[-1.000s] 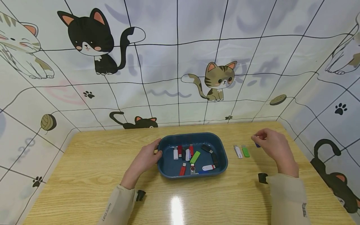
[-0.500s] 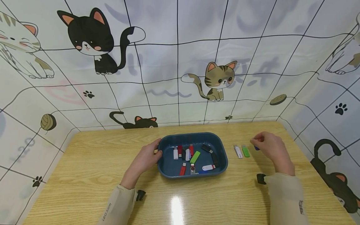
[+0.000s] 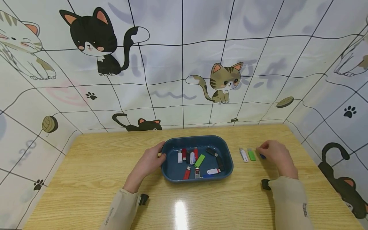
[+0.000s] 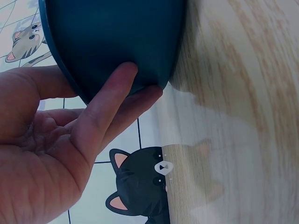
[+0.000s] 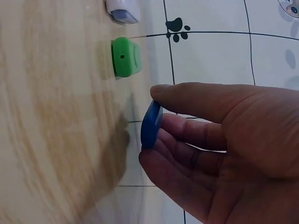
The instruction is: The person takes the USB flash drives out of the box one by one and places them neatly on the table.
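My right hand (image 3: 275, 156) pinches a blue USB flash drive (image 5: 150, 126) between thumb and fingers, close over the table to the right of a row of two. That row has a green flash drive (image 3: 251, 155) and, left of it, a white flash drive (image 3: 243, 155). At the left end of a dark blue tray (image 3: 172, 171), my left hand (image 3: 149, 163) holds the rim, fingers against the outer wall in the left wrist view. Inside the tray lie several flash drives, among them a bright green one (image 3: 199, 160), a red one (image 3: 187, 172) and black ones.
The wooden table (image 3: 86, 179) carries the tray near its middle. A cat-patterned cloth (image 3: 166, 64) stands behind it and on both sides. Black straps or mounts sit at both cuffs.
My right hand has come down and slightly toward me and to the left, with the blue flash drive in its fingers. My left hand and the tray have stayed in place.
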The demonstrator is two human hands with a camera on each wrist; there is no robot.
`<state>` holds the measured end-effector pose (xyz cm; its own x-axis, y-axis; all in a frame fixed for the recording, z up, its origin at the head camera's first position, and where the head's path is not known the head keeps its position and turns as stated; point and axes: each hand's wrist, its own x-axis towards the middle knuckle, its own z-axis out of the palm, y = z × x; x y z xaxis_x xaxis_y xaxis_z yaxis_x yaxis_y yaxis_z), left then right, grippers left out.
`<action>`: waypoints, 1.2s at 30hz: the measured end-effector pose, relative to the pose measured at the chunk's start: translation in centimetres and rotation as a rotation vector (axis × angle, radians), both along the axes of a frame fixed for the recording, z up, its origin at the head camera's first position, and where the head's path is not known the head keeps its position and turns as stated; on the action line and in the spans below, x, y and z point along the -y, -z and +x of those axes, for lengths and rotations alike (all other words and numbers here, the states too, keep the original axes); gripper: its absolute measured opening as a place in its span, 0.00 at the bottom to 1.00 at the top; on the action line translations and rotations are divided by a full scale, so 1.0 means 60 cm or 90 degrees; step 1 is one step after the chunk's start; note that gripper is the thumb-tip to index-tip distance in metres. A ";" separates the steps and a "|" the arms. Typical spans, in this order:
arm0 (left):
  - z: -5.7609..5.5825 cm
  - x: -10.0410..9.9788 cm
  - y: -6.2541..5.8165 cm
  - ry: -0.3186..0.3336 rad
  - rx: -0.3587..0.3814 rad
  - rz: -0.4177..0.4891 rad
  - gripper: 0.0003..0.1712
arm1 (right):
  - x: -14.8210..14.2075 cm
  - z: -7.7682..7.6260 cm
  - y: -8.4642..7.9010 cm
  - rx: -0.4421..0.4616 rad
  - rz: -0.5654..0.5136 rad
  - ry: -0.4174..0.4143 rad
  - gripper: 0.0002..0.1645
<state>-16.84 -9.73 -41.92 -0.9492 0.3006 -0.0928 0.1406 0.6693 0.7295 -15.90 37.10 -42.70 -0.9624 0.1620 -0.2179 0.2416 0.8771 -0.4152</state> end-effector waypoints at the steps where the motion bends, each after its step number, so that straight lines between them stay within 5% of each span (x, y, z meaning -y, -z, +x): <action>1: 0.000 0.000 0.000 0.000 0.002 0.000 0.34 | -0.001 0.000 0.001 0.004 0.000 -0.001 0.25; 23: -0.003 0.002 0.003 0.009 -0.020 -0.018 0.34 | 0.002 0.006 0.005 0.023 -0.016 0.008 0.25; 36: -0.002 0.002 0.001 0.011 -0.026 -0.016 0.33 | 0.056 0.014 -0.059 -0.054 -0.020 -0.018 0.34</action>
<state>-16.95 -9.88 -41.98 -0.9470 0.3153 -0.0613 0.1824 0.6848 0.7056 -15.04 33.73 -39.16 -0.9818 0.1289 -0.1398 0.1797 0.8689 -0.4612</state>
